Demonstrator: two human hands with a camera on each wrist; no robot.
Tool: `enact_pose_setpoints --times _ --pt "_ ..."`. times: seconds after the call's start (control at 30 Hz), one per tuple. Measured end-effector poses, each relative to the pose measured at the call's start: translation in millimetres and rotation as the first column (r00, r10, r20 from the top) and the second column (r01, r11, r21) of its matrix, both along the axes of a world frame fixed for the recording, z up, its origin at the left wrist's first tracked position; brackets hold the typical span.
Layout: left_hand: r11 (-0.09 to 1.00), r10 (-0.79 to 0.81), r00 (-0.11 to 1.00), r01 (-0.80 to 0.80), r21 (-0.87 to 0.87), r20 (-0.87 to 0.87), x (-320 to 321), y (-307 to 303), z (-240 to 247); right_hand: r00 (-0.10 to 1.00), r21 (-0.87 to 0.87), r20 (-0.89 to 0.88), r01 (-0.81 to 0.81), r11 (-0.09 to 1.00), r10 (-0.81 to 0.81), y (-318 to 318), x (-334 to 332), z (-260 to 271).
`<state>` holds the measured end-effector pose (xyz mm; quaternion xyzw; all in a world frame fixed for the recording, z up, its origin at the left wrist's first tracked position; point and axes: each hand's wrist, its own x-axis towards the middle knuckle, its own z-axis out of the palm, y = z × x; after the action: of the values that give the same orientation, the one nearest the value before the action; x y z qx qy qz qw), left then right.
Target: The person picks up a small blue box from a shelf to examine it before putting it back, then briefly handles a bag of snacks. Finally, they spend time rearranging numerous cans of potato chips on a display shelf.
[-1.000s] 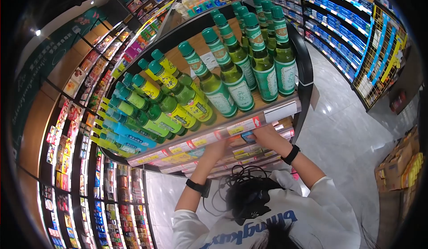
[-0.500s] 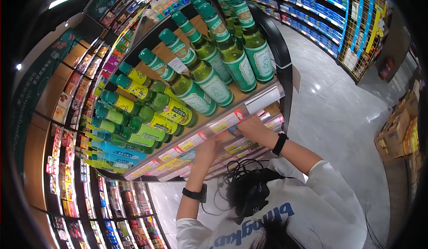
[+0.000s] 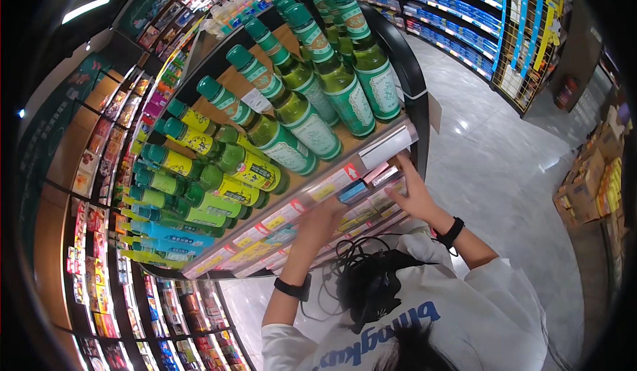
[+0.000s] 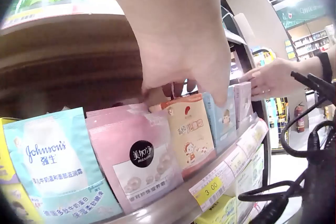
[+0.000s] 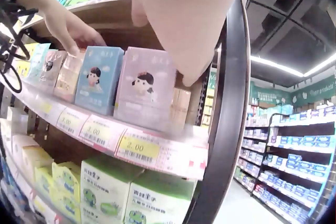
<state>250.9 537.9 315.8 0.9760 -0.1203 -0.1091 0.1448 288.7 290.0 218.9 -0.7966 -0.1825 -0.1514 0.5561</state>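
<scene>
My left hand [image 4: 181, 50] reaches over an orange-and-cream box [image 4: 191, 129] on the shelf. Its thumb overlaps the upper edge of a blue box [image 5: 98, 79] with a cartoon girl, while the other fingertips are hidden behind the box tops; I cannot tell whether they grip a box. At the shelf's right end my right hand [image 3: 418, 195] has thumb and fingers spread at the side of a pink box [image 5: 145, 85]. Its straight fingers are beside that box in the left wrist view. A pink pouch [image 4: 139, 155] stands left of the orange-and-cream box.
A light blue pouch [image 4: 55, 166] stands farther left. Green-labelled bottles [image 3: 305, 129] fill the shelf above, and green-and-white boxes [image 5: 105, 190] the one below. A black upright [image 5: 226, 92] bounds the shelf on the right. Dark cables [image 4: 286, 166] hang near the shelf front.
The head view has shifted, moving the bottles leftward. My right hand has moved right, away from the left, and opened its thumb and fingers; the blue and pink boxes now show between the hands.
</scene>
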Motion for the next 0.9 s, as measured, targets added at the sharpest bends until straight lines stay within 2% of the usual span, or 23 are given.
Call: enact_pose_setpoints --times 0.1,0.2,0.3,0.4,0.53,0.63,0.7,0.73,0.8,0.83,0.9 --pt "0.999 -0.024 0.999 0.026 0.028 -0.044 11 -8 1 0.987 0.016 -0.129 -0.096 0.995 0.097 1 12 -22" --pt "0.998 -0.028 0.994 0.034 0.059 -0.107 23 -13 -3 0.983 0.033 -0.143 -0.108 0.994 0.112 11 27 -18" --pt "0.994 -0.030 0.995 0.040 0.103 -0.096 22 -18 1 0.971 0.071 -0.205 -0.108 0.992 0.120 26 30 -9" --pt "0.992 0.001 0.985 0.022 0.128 -0.174 24 -18 7 0.975 0.119 -0.203 -0.072 0.990 0.096 39 32 -21" --pt "0.986 -0.097 0.995 0.095 0.135 0.001 24 -9 -8 0.993 0.071 -0.116 0.007 0.997 0.001 43 29 -27" --pt "0.978 -0.137 0.987 0.121 0.171 0.085 26 -4 -22 0.995 0.048 -0.097 0.005 0.999 0.000 39 23 -27" --pt "0.971 -0.151 0.983 0.127 0.201 0.106 27 -1 -28 0.972 0.065 -0.221 -0.066 0.996 0.078 33 21 -21" --pt "0.962 -0.201 0.954 0.150 0.230 0.222 29 2 -36 0.953 0.076 -0.279 -0.100 0.992 0.117 31 21 -18" --pt "0.939 -0.299 0.849 0.179 0.295 0.436 28 5 -46 0.975 0.026 -0.198 -0.092 0.995 0.096 29 23 -24" --pt "0.949 -0.258 0.889 0.160 0.272 0.378 26 3 -43 0.984 0.001 -0.157 -0.088 0.996 0.087 28 24 -26" --pt "0.968 -0.169 0.952 0.111 0.226 0.256 18 -2 -32 0.990 0.071 -0.131 -0.052 0.996 0.061 26 22 -26"
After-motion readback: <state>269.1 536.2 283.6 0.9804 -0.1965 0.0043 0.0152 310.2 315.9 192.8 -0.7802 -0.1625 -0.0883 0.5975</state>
